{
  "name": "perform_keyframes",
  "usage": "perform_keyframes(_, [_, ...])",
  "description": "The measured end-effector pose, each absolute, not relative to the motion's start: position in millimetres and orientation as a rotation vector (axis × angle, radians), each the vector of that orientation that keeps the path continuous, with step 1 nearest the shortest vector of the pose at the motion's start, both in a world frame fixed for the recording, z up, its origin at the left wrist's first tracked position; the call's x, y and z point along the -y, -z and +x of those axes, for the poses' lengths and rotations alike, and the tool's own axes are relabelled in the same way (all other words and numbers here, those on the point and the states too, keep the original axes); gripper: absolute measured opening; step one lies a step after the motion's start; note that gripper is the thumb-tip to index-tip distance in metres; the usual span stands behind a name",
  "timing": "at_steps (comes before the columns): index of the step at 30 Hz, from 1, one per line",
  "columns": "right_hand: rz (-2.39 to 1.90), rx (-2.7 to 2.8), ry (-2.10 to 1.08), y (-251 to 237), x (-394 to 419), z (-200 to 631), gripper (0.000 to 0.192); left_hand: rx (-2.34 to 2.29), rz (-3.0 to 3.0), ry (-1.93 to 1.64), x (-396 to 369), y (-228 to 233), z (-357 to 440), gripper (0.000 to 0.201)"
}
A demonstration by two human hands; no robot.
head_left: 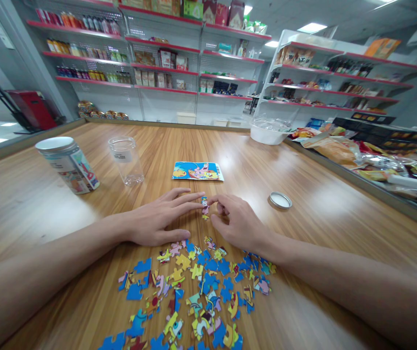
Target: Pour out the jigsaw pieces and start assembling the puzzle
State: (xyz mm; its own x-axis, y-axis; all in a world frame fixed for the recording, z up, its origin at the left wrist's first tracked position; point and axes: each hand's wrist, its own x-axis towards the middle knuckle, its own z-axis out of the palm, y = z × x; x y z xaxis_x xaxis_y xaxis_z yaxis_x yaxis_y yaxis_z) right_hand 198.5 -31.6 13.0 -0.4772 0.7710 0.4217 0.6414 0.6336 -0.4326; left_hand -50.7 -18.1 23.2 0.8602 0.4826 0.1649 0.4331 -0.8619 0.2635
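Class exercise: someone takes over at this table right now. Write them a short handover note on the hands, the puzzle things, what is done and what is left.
Left hand: flat on table, fingertips at joined pieces.
Right hand: pinching those pieces.
Loose pieces: scattered just in front of the hands.
Reference picture, empty jar, lid, sealed tin: farther back.
Done: jar emptied, a few pieces joined.
Left: nearly all pieces.

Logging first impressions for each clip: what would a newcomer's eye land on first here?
First, the loose heap of bright blue, yellow and pink cardboard jigsaw pieces spread on the wooden table nearest the camera. Just beyond it, the left hand and right hand meet fingertip to fingertip over a few small joined pieces. Farther back lie the colourful cartoon reference picture and, to its left, a clear empty plastic jar.
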Motion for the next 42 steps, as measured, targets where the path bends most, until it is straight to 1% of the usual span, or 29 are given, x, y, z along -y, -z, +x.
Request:
perform_keyframes(6, [-1.121, 2.278, -0.250, -11.3, 32.2, 198.8, 0.024, -0.682, 2.833, -0.343, 18.2, -23.0, -50.7, 0.055])
perform_keyframes(16, [-1.120, 2.340, -0.226, -9.9, 30.4, 200.5, 0.025, -0.680, 2.814, -0.328, 16.9, -22.0, -51.1, 0.061])
perform_keyframes(23, [-1.114, 2.331, -0.235, -10.0, 30.7, 200.1, 0.021, -0.668, 2.804, -0.366, 16.7, -21.4, -50.8, 0.061])
perform_keyframes(24, [-1.122, 2.318, -0.229, -10.1, 31.0, 200.0, 0.021, -0.667, 2.804, -0.370, 16.6, -21.3, -50.8, 0.061])
perform_keyframes(28, [-1.139, 2.298, -0.219, -10.7, 31.9, 199.9, 0.033, -0.670, 2.809, -0.358, 16.6, -21.4, -50.6, 0.061])
perform_keyframes(32, [-1.126, 2.374, -0.187, -10.6, 31.6, 199.8, 0.027, -0.679, 2.814, -0.333, 16.6, -21.8, -50.7, 0.062])
perform_keyframes(35, [-1.145, 2.357, -0.173, -10.5, 31.3, 199.8, 0.032, -0.671, 2.819, -0.338, 16.4, -21.9, -50.8, 0.062])
perform_keyframes(40, [-1.129, 2.383, -0.164, -10.9, 31.5, 200.1, 0.028, -0.673, 2.817, -0.339, 16.1, -21.6, -50.7, 0.062])
perform_keyframes(42, [-1.139, 2.368, -0.166, -11.3, 32.0, 200.1, 0.030, -0.672, 2.820, -0.339, 16.1, -21.3, -50.7, 0.061])
